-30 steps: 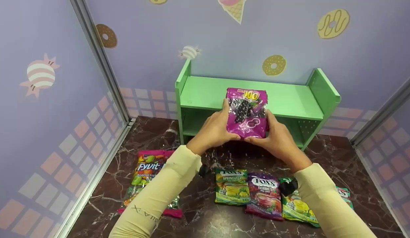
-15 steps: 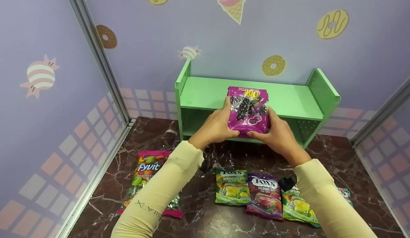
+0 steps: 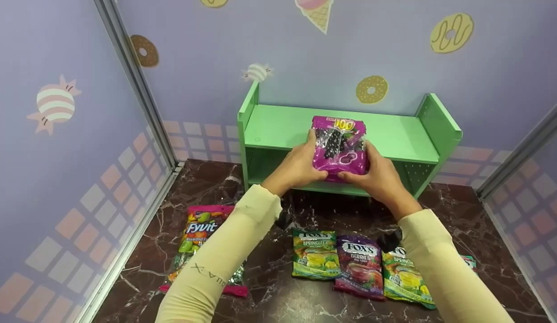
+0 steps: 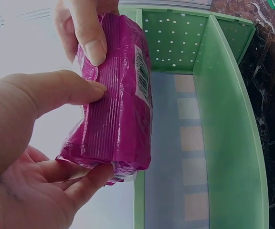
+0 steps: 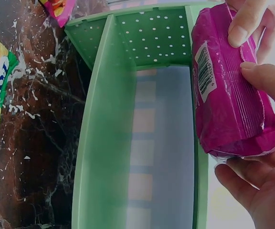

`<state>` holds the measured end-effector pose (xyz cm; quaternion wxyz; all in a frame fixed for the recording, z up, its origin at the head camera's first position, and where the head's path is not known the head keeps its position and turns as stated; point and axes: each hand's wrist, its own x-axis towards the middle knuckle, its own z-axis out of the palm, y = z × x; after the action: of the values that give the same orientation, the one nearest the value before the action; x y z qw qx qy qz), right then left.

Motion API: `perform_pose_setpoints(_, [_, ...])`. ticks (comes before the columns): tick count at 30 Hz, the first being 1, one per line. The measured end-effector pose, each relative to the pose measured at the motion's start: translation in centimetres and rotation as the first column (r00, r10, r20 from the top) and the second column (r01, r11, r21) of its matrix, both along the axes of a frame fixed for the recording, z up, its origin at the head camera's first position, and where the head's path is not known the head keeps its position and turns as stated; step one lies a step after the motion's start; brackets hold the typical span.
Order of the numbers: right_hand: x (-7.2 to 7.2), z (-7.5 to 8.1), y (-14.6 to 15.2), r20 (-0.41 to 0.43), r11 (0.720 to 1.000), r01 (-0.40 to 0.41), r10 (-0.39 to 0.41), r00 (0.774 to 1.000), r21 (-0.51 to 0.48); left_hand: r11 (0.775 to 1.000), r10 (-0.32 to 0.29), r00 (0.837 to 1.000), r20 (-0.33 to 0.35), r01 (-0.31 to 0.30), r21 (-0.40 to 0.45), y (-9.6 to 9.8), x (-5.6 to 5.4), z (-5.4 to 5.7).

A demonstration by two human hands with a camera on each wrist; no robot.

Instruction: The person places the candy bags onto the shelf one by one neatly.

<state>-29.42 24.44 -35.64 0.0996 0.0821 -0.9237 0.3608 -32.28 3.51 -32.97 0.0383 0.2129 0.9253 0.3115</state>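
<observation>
A purple candy bag [image 3: 339,148] printed "100" is held upright between both hands, overlapping the front of the green shelf [image 3: 282,125] in the head view. My left hand [image 3: 298,163] grips its left side, with the thumb [image 4: 87,90] on the crimped bottom seam and the fingers behind and beneath. On the opposite side my right hand [image 3: 379,175] grips it the same way, thumb tip on the seam. In the right wrist view a white barcode label [image 5: 205,71] shows on the bag's underside.
Fox's candy bags [image 3: 315,253], [image 3: 359,267], [image 3: 406,278] lie in a row on the dark marble floor, another partly hidden by the right sleeve. A Fyvit bag [image 3: 199,229] lies left, under the left forearm. Patterned walls [image 3: 206,67] enclose three sides.
Both hands have carried the purple bag slightly up and to the right, toward the shelf. Its top now leans farther back. The bags on the floor have stayed put.
</observation>
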Motion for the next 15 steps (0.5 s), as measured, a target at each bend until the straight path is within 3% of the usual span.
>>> perform_pose_setpoints(8, [-0.59, 0.17, 0.18, 0.019, 0.999, 0.008, -0.008, 1.000, -0.032, 0.999, -0.003, 1.000, 0.020, 0.002, 0.041, 0.13, -0.53, -0.02])
perform_pose_setpoints(15, [-0.90, 0.40, 0.33, 0.013, 0.998, 0.028, -0.027, 1.000, -0.050, 0.998, -0.013, 1.000, -0.019, 0.014, 0.057, 0.23, -0.81, -0.06])
